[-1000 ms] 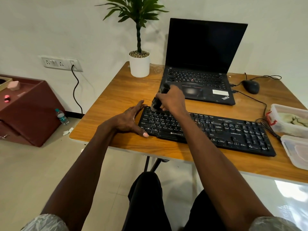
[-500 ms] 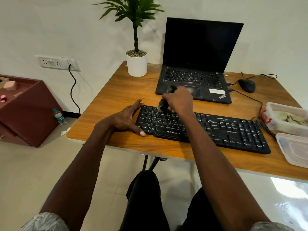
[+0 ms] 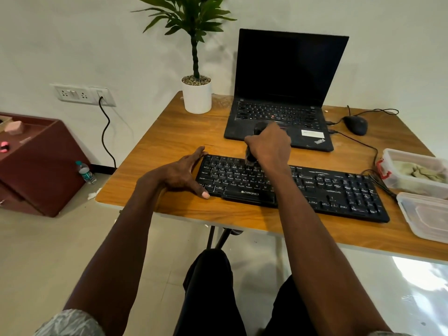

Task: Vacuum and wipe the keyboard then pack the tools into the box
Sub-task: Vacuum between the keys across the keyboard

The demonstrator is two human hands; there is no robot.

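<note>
A person sits at a wooden desk (image 3: 155,146). A black keyboard (image 3: 315,187) lies along the desk's front edge. The right hand (image 3: 269,144) is clenched around a small dark handheld vacuum (image 3: 251,157), its tip touching the keyboard's upper rows left of the middle. The left hand (image 3: 180,174) lies flat, fingers spread and grasping nothing, braced against the keyboard's left end. An open plastic box (image 3: 409,163) holding a cloth (image 3: 421,172) sits at the right edge, its lid (image 3: 426,217) in front of it. The keyboard looks light and rigid and would likely slide if not braced; the vacuum seems light, best gripped round its body.
</note>
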